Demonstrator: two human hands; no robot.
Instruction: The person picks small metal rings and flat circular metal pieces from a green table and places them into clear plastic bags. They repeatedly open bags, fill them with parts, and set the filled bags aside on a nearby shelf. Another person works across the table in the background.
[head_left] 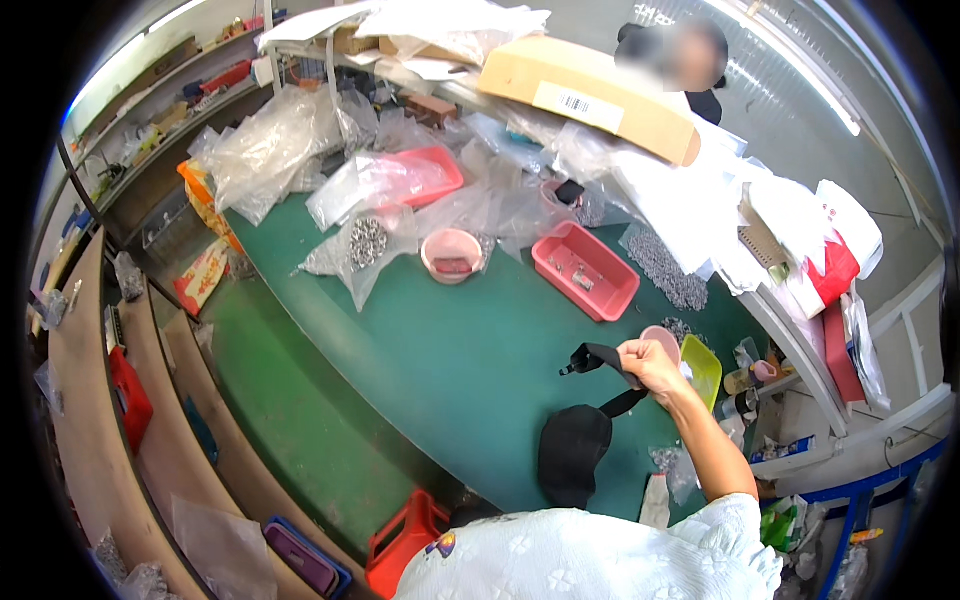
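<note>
My right hand [655, 370] is closed around a black strap [603, 355] above the right part of the green-topped table. The strap's free end, with a small dark fitting, sticks out to the left of my fingers. Its other end runs down to a black cloth piece [572, 452] with rounded edges, which lies near the table's front edge; I cannot tell its exact kind. Close behind my fingers are a small pink bowl [661, 340] and a yellow-green tray [703, 368]. My left hand does not show.
Farther back sit a pink rectangular tray [590, 272] with small metal parts, a pink round bowl [452, 250] and a clear bag of metal parts [366, 243]. A long cardboard box [588, 92] rests on the rack behind. A red stool [408, 540] stands at lower left.
</note>
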